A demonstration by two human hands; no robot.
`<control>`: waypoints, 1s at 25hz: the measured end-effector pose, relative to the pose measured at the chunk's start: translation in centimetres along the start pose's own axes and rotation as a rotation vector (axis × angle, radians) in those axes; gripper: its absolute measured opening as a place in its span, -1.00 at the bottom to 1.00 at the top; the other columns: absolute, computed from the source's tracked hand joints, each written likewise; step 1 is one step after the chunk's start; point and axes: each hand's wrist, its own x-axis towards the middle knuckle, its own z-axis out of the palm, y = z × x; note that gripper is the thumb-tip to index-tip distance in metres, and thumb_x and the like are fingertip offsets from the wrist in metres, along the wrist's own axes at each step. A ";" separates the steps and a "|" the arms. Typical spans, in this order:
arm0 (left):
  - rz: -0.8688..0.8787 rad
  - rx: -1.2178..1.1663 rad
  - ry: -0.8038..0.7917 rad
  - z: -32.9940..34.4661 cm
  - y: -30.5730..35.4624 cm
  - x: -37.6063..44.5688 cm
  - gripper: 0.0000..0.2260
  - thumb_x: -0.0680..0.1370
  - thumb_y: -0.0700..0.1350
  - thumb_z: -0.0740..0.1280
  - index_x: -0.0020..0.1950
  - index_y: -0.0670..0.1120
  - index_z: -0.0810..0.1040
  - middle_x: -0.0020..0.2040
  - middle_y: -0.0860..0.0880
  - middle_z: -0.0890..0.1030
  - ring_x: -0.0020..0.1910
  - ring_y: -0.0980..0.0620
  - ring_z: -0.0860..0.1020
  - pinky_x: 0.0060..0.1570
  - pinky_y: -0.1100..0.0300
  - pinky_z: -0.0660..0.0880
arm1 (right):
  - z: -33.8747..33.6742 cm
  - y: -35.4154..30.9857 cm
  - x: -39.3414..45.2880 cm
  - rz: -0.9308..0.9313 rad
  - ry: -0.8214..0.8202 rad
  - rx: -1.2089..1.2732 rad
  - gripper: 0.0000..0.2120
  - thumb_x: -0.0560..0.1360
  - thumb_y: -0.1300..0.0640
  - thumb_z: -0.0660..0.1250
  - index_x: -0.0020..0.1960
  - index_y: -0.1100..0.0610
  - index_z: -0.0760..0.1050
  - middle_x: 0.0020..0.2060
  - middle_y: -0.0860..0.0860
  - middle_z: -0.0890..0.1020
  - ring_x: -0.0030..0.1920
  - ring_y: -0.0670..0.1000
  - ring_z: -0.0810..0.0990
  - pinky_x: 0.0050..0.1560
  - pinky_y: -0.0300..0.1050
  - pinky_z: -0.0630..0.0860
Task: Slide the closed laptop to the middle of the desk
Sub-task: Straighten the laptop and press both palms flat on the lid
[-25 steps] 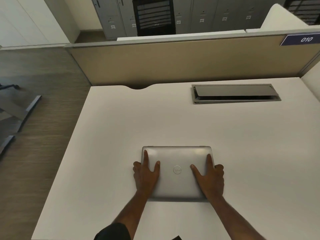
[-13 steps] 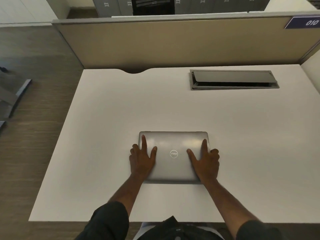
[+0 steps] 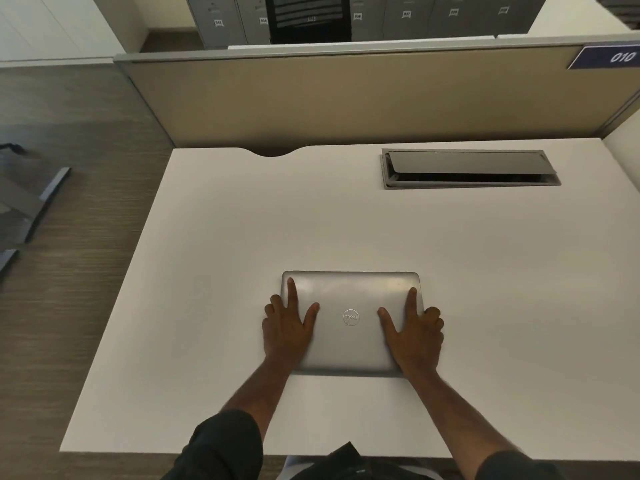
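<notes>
A closed silver laptop (image 3: pixel 350 299) lies flat on the white desk (image 3: pixel 207 271), a little nearer the front edge than the desk's middle, logo up. My left hand (image 3: pixel 287 329) rests on its left part, forefinger and thumb spread on the lid and the outer fingers curled over the left edge. My right hand (image 3: pixel 415 332) mirrors it on the right edge. Both palms cover the laptop's near corners.
A grey cable hatch (image 3: pixel 467 168) with its lid ajar is set into the desk at the back right. A beige partition (image 3: pixel 346 98) with a blue "010" plate (image 3: pixel 616 57) bounds the far edge. Floor and a grey chair base (image 3: pixel 31 202) lie to the left.
The view has pulled back and now takes in the desk's front edge and my sleeves. The laptop and both hands keep nearly the same place on the desk.
</notes>
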 end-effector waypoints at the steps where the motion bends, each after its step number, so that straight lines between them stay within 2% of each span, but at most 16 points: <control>1: 0.005 0.028 0.010 0.0 0.0 0.0 -0.28 0.59 0.36 0.04 0.64 0.03 -0.04 0.21 -0.16 0.40 0.12 -0.17 0.42 0.01 -0.04 0.51 | 0.1 0.1 0.0 -0.011 0.006 -0.003 -0.17 0.47 -0.45 0.17 0.57 0.02 0.20 0.10 0.19 0.41 -0.02 0.22 0.46 -0.09 0.04 0.49; 3: 0.025 0.113 0.033 0.1 0.1 0.0 -0.30 0.61 0.34 0.02 0.64 0.00 0.00 0.24 -0.17 0.41 0.10 -0.17 0.43 -0.03 -0.04 0.50 | 0.3 0.3 0.1 -0.051 0.030 -0.013 -0.21 0.51 -0.40 0.17 0.55 0.08 0.24 0.27 0.22 0.38 0.04 0.26 0.47 -0.03 0.07 0.50; 5: 0.055 0.179 0.053 0.2 0.2 0.2 -0.34 0.64 0.28 0.00 0.64 -0.05 0.03 0.39 -0.20 0.37 0.20 -0.19 0.43 0.04 -0.05 0.48 | 0.4 0.2 0.3 -0.115 0.045 -0.014 -0.26 0.56 -0.30 0.14 0.55 0.17 0.24 0.46 0.28 0.30 0.22 0.32 0.46 0.13 0.14 0.49; 7: 0.097 0.183 0.065 0.2 0.4 0.5 -0.37 0.66 0.22 -0.04 0.63 -0.11 0.03 0.57 -0.23 0.21 0.43 -0.24 0.32 0.30 -0.11 0.39 | 0.4 -0.2 0.3 -0.178 0.031 -0.008 -0.26 0.58 -0.22 0.09 0.58 0.25 0.18 0.56 0.33 0.16 0.46 0.34 0.31 0.39 0.18 0.36; 9: 0.148 0.165 0.073 0.3 0.6 0.7 -0.38 0.67 0.17 -0.10 0.63 -0.17 0.01 0.64 -0.22 0.05 0.59 -0.23 0.13 0.51 -0.14 0.20 | 0.3 -0.5 0.3 -0.237 0.018 -0.021 -0.28 0.60 -0.16 0.02 0.58 0.31 0.13 0.59 0.33 0.09 0.55 0.34 0.17 0.52 0.18 0.22; 11: 0.203 0.137 0.075 0.4 0.8 0.8 -0.39 0.68 0.13 -0.11 0.63 -0.20 -0.02 0.65 -0.19 -0.03 0.63 -0.18 -0.01 0.58 -0.12 0.07 | 0.2 -0.8 0.4 -0.281 -0.001 -0.026 -0.28 0.61 -0.14 -0.02 0.59 0.32 0.08 0.61 0.30 0.04 0.59 0.31 0.10 0.55 0.17 0.17; 13: 0.245 0.104 0.077 0.4 1.2 0.9 -0.41 0.69 0.10 -0.07 0.62 -0.23 -0.02 0.65 -0.19 -0.05 0.63 -0.16 -0.06 0.59 -0.10 0.03 | 0.2 -1.1 0.4 -0.320 0.001 0.012 -0.29 0.61 -0.11 -0.02 0.60 0.33 0.05 0.61 0.28 0.03 0.61 0.28 0.05 0.56 0.17 0.14; 18: 0.296 0.019 0.076 0.2 2.6 1.2 -0.43 0.70 0.04 0.03 0.62 -0.22 -0.01 0.64 -0.17 -0.04 0.63 -0.13 -0.06 0.60 -0.09 0.01 | 0.4 -2.5 0.2 -0.382 -0.004 0.070 -0.37 0.64 -0.03 -0.07 0.59 0.33 0.07 0.61 0.24 0.08 0.61 0.22 0.10 0.58 0.13 0.14; 25: 0.350 -0.014 0.060 0.5 5.0 0.4 -0.44 0.68 0.04 -0.06 0.62 -0.22 0.01 0.64 -0.16 -0.01 0.63 -0.12 -0.03 0.60 -0.07 0.01 | 0.4 -4.1 -0.8 -0.471 -0.017 0.072 -0.41 0.65 0.02 -0.09 0.58 0.34 0.10 0.60 0.24 0.12 0.61 0.18 0.11 0.57 0.10 0.15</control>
